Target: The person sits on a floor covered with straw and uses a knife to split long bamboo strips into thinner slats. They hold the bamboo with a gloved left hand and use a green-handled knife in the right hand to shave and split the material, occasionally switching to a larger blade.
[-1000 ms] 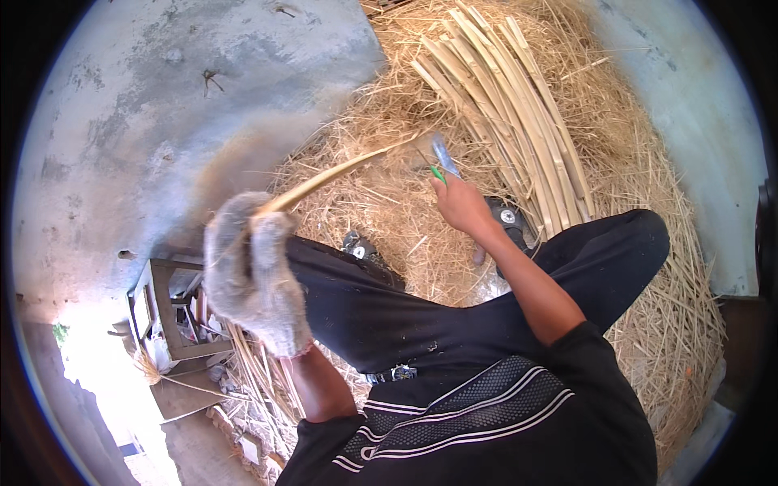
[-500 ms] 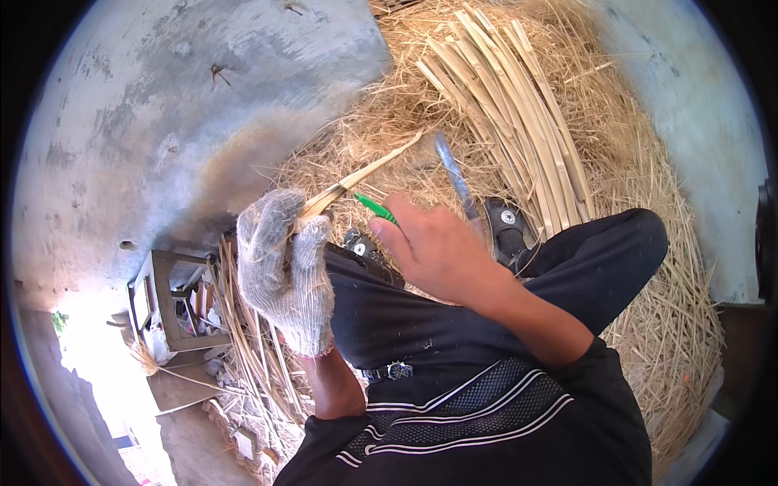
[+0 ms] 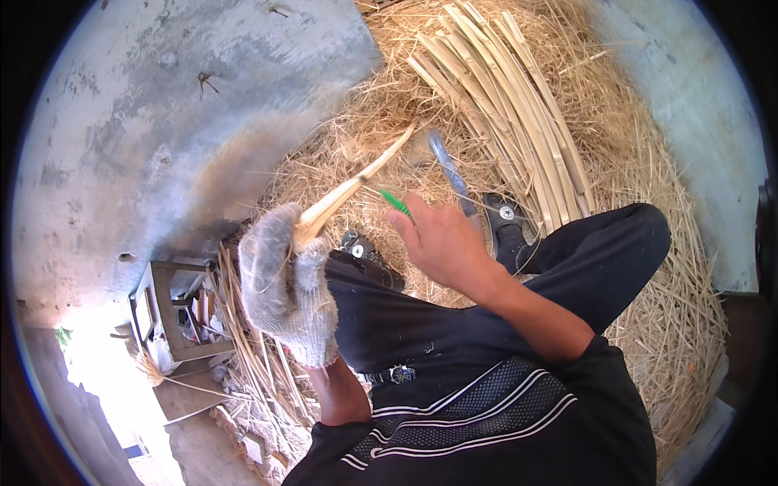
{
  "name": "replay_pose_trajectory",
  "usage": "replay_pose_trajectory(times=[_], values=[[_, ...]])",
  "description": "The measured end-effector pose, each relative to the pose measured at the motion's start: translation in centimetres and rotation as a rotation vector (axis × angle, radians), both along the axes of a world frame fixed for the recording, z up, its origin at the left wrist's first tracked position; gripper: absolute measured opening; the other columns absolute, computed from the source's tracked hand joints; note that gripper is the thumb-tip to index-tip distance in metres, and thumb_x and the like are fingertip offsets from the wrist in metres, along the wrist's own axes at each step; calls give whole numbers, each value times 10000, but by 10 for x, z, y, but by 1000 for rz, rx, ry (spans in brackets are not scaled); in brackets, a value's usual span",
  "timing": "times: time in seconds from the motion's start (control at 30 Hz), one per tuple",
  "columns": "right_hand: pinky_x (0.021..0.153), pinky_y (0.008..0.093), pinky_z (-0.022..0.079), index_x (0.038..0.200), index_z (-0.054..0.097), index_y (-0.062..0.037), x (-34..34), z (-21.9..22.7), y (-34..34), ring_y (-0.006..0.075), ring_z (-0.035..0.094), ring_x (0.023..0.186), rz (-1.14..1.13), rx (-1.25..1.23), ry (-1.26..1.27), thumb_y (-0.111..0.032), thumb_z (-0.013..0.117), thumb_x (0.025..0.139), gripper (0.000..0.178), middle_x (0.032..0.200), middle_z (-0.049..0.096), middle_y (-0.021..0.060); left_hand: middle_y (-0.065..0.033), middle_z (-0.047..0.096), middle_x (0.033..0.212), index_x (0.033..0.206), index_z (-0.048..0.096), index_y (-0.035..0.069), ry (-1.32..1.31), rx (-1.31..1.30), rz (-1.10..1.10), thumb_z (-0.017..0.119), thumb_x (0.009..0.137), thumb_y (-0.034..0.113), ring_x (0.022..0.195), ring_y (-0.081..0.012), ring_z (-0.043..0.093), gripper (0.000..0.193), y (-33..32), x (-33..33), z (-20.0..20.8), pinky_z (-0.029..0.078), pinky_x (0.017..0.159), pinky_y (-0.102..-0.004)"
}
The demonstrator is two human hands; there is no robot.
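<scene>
My left hand [image 3: 288, 279], in a grey-white knitted glove, is closed round the lower end of a pale bamboo strip [image 3: 336, 202]. The strip slants up to the right and narrows to a thin tip, with a dark spot partway along it. Bare-skinned, my right hand [image 3: 444, 243] grips the green handle of a small knife [image 3: 395, 202]. Its handle points up-left at the strip; the thin blade is hard to make out, so I cannot tell whether it touches the strip. Beyond my right hand, a long bluish metal blade [image 3: 450, 166] lies on the shavings.
A bundle of long bamboo strips [image 3: 519, 121] lies on shavings [image 3: 648, 324] at the far right. My crossed legs [image 3: 389, 312] and dark shoes [image 3: 509, 227] are close below my hands. A grey wall [image 3: 162, 146] stands left; a wooden box frame [image 3: 166, 316] and loose strips [image 3: 251, 340] are at lower left.
My right hand has moved slightly right, and the knife handle has drawn away from the strip. The strip in my left hand has tilted a little more upright and shows a broader pale face.
</scene>
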State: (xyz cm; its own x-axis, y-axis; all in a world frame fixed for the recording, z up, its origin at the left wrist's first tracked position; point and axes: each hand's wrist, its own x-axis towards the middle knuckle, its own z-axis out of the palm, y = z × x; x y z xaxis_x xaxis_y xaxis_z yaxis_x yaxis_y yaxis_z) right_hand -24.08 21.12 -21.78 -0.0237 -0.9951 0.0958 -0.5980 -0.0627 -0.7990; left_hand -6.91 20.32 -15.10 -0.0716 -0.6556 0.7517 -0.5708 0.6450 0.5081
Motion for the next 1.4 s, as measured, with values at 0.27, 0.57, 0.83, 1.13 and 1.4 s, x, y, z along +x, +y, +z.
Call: replay_pose_trajectory(times=[0.27,0.57,0.83,1.13,1.4], values=[[449,484,453,1027,499,-30,23,41,33,415,594,504,188,-258,-291,-264,521,998,237,537,550,195,-127,649,1099,1199,628,-41,25,-10,28,637,891,13,974,-207,623,313,-1,1,-2,560,811,-336],[443,485,455,974,493,-21,13,30,21,405,605,510,137,-119,-213,-247,520,999,229,543,553,203,-159,665,1135,1132,684,-31,365,134,2,731,776,-17,1000,-233,637,359,5,-11,-4,522,852,-328],[438,442,462,973,510,-16,19,47,35,356,612,502,137,-275,-184,-227,563,975,217,584,594,160,-119,656,1077,1115,685,-33,280,69,47,742,771,16,961,-200,618,352,6,-13,0,511,808,-308],[435,456,479,961,510,-21,13,48,36,357,608,471,63,-242,-39,-251,548,981,234,525,567,154,-120,662,1092,1129,679,-35,262,103,-19,752,787,-15,962,-199,636,351,3,-17,-3,529,809,-299],[435,460,500,953,500,-31,17,56,34,386,624,488,64,-195,-64,-272,536,991,247,529,575,180,-128,665,1122,1150,672,-36,249,116,-9,749,812,3,1013,-206,641,348,2,-16,-1,537,851,-301]])
